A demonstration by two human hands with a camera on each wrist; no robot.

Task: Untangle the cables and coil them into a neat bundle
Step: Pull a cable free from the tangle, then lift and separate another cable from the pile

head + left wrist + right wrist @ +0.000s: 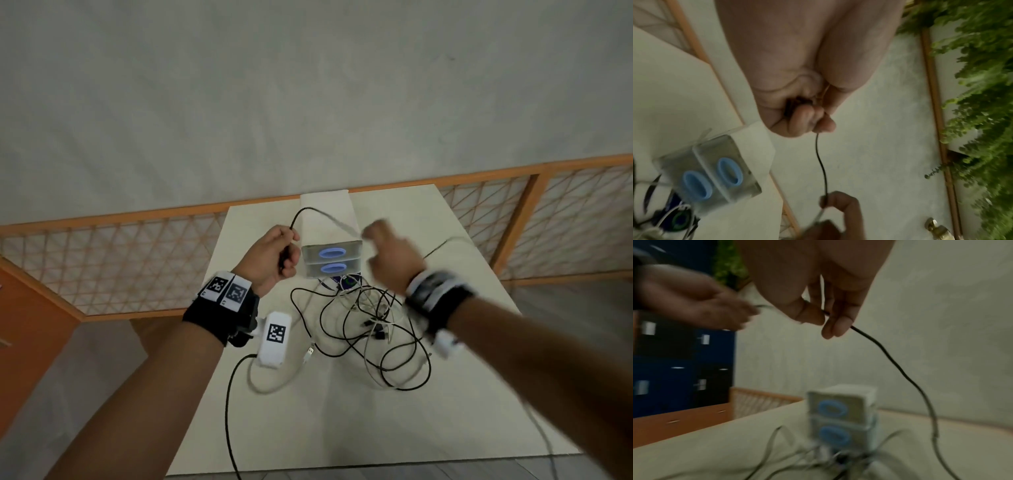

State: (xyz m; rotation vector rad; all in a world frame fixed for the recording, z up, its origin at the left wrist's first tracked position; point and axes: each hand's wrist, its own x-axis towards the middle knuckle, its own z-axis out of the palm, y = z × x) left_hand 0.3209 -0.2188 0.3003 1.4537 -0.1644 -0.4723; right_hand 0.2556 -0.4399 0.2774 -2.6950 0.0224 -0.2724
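A black cable (310, 209) arcs in the air between my two hands above the white table. My left hand (286, 251) grips one stretch of it in a fist, seen close in the left wrist view as the left hand (812, 118) with the black cable (821, 162) running on to my right hand (838, 203). My right hand (371, 236), blurred, pinches the black cable (900, 369) between thumb and fingers (835, 327); the strand drops from there to the table. A tangle of black and white cables (373, 329) lies on the table below both hands.
A clear two-drawer box (331, 262) with blue oval handles stands just behind the tangle, between my hands. The table (428, 411) backs onto a wooden lattice fence (120, 260). A loose USB plug (310, 353) lies left of the tangle.
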